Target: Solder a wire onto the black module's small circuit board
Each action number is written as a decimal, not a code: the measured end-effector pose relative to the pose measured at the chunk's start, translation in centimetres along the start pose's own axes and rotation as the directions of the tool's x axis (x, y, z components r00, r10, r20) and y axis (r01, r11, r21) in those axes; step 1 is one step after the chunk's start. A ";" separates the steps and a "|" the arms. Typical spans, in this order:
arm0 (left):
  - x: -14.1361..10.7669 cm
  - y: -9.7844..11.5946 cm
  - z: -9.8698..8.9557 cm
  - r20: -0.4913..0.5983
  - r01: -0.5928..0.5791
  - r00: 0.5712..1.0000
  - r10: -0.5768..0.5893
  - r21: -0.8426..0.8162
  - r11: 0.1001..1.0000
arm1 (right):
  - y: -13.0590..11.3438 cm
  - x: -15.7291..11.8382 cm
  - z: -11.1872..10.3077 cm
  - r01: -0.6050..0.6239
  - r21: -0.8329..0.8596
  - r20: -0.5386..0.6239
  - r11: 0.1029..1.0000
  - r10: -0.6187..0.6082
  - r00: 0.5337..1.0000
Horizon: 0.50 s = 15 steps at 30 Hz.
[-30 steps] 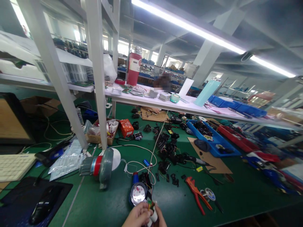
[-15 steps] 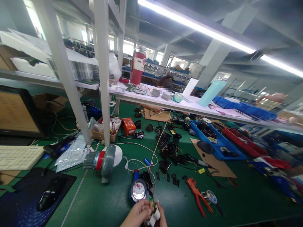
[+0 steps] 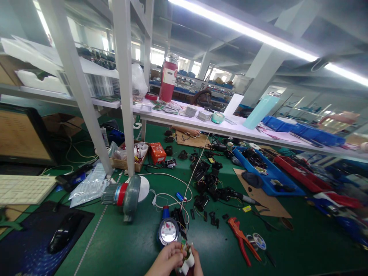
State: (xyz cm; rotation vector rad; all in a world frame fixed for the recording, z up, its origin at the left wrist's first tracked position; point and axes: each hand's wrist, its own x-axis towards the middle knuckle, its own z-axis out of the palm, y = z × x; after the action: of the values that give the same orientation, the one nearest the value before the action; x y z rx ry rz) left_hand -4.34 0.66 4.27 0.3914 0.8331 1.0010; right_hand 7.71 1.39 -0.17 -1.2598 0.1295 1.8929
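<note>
- A green bench fills the foreground.
- The left hand, at the bottom, appears to pinch thin wires between thumb and fingers.
- A round meter sits just beyond it.
- The right hand grips the white part from the right.
- That part lies between both hands, its long axis unclear.

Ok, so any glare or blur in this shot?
Head view: the ceiling tube light glares white; head view: the blue-and-red items at the right edge look smeared; head view: the fingers and white part show more clearly, though small.
</note>
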 end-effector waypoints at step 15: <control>0.2 -0.3 -0.1 0.013 -0.012 1.000 0.012 -0.006 1.000 | 0.1 0.8 -0.7 0.000 -0.055 -0.029 0.999 -0.002 1.000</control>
State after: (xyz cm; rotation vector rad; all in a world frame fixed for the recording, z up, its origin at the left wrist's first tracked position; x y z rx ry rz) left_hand -4.15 0.66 3.94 0.3980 0.8170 1.0112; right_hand 8.00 1.39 -1.18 -1.3240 0.0927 1.8894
